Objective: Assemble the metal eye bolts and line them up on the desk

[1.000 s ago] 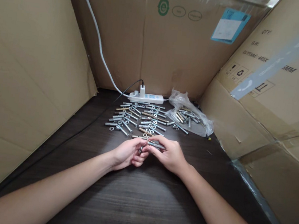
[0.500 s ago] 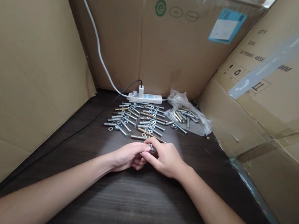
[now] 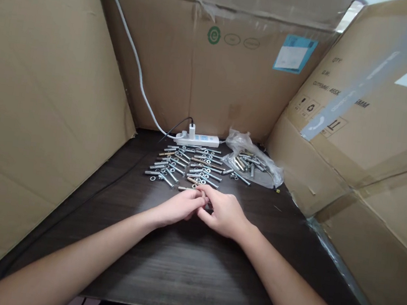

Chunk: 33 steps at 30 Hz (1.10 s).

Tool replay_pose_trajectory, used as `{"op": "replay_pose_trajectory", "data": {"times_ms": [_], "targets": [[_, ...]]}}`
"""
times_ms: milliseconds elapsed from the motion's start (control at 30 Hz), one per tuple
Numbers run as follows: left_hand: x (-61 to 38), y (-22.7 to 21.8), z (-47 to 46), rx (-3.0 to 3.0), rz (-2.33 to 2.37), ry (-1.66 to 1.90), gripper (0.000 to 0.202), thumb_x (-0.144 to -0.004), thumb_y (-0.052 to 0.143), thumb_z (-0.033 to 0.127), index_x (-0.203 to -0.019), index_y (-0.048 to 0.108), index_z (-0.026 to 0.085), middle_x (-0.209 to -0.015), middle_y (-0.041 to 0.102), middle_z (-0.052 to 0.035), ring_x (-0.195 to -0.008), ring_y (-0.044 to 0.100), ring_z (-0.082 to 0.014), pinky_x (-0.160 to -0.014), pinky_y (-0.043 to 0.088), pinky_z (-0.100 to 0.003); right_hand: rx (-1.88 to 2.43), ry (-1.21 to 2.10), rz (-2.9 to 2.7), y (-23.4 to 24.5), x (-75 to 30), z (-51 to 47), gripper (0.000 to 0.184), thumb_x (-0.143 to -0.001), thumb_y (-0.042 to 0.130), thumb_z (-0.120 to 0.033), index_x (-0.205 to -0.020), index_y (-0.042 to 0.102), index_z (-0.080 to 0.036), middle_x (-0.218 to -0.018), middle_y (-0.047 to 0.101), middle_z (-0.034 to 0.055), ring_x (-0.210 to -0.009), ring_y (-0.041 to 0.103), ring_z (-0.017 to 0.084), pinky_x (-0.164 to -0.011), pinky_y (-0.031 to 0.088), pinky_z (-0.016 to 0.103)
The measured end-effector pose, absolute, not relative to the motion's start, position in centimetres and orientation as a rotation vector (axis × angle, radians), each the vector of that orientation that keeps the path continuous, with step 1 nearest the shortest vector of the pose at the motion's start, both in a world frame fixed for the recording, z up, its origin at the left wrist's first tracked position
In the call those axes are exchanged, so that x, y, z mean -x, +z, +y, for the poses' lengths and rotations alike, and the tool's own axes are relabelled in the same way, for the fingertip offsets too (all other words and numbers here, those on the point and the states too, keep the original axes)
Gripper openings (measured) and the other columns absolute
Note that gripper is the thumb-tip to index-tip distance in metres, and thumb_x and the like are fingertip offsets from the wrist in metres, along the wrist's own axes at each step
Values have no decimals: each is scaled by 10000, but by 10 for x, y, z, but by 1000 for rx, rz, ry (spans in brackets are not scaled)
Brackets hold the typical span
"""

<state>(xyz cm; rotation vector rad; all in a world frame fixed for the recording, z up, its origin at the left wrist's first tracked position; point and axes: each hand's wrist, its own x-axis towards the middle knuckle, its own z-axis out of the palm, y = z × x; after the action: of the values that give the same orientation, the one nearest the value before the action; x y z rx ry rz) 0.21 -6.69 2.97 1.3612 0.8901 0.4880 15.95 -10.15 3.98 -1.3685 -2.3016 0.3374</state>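
My left hand (image 3: 180, 206) and my right hand (image 3: 222, 213) meet over the near middle of the dark table, fingers pinched together. Whatever they hold is mostly covered by the fingers; it is too small and hidden to name. Just beyond them lie rows of metal bolts (image 3: 171, 167), sleeves and washers. One loose washer (image 3: 152, 179) rests at the left edge of the left group. A brass-coloured sleeve (image 3: 184, 188) pokes out beside my fingertips. Farther right, a clear plastic bag (image 3: 270, 179) holds more bolts and sleeves.
A white power strip (image 3: 208, 141) with a plugged-in charger (image 3: 192, 131) stands at the back. A black cable (image 3: 109, 183) runs along the left of the dark wooden table (image 3: 180, 274). Cardboard walls (image 3: 155, 66) enclose the left, back and right sides.
The camera view has tilted up slightly. My hands remain together, but my left hand has turned more palm-down, and the metal bit seen between the fingers is now mostly covered.
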Motion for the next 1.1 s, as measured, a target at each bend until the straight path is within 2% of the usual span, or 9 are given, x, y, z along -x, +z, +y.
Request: {"op": "replay_pose_trajectory", "data": {"times_ms": [67,167,267,433,533,600,767,1000,1100], "targets": [[-2,30,-63,-1527,892,533,218,-795,526,346,-794,566,133,-653,498,12,-539,406,-84,-496,335,-195,1373,325,-2266,38,-161,-100,432,-793,533,-272,-1219,492,-216,-1127,645,41,-918,623,197,-752,441,278],[-3,28,-55,-1686,892,606,210,-799,520,315,-819,608,125,-800,610,-40,-729,530,-141,-675,424,-236,1367,302,-2198,34,-160,-98,459,-784,518,-246,-1239,473,-202,-1188,605,56,-993,597,205,-820,453,293],[-3,29,-47,-1817,921,579,223,-790,515,312,-877,622,136,-815,630,-25,-762,554,-161,-720,434,-260,1355,288,-2154,32,-159,-97,443,-779,498,-212,-1221,470,-214,-1156,598,54,-963,590,199,-813,467,292],[-12,47,-35,-1986,874,503,204,-774,452,245,-793,627,144,-773,634,-3,-748,567,-166,-711,449,-260,1395,226,-2021,33,-168,-91,440,-723,398,-61,-1130,492,-200,-1069,555,72,-846,579,188,-764,470,296],[-25,62,-28,-2034,784,524,259,-779,432,228,-923,640,173,-936,661,3,-915,579,-182,-838,442,-269,1344,203,-1936,32,-176,-84,405,-710,385,-38,-1069,492,-193,-1024,544,70,-885,561,197,-794,465,304],[-35,70,-23,-2057,729,476,280,-806,433,278,-964,640,175,-1014,660,-2,-990,567,-191,-905,419,-281,1319,193,-1892,31,-182,-79,354,-725,387,-43,-1026,499,-191,-983,540,68,-891,552,197,-799,464,305],[-53,73,-6,-2108,700,464,303,-813,457,374,-908,629,144,-924,653,-27,-866,581,-183,-792,455,-282,1305,181,-1861,32,-196,-70,334,-740,364,-26,-994,524,-173,-973,518,82,-888,540,190,-807,462,315],[-64,61,15,-2189,912,469,224,-757,466,344,-780,573,148,-730,596,-8,-665,531,-155,-599,404,-254,1259,206,-1909,30,-216,-60,631,-643,347,28,-1243,433,-145,-1080,537,102,-990,519,187,-913,437,345],[-63,59,25,-2254,907,481,201,-764,443,335,-744,545,163,-696,569,10,-633,502,-140,-560,361,-240,1345,186,-1887,24,-228,-54,640,-622,353,26,-1231,448,-146,-1080,549,98,-979,530,184,-909,441,341]]}}
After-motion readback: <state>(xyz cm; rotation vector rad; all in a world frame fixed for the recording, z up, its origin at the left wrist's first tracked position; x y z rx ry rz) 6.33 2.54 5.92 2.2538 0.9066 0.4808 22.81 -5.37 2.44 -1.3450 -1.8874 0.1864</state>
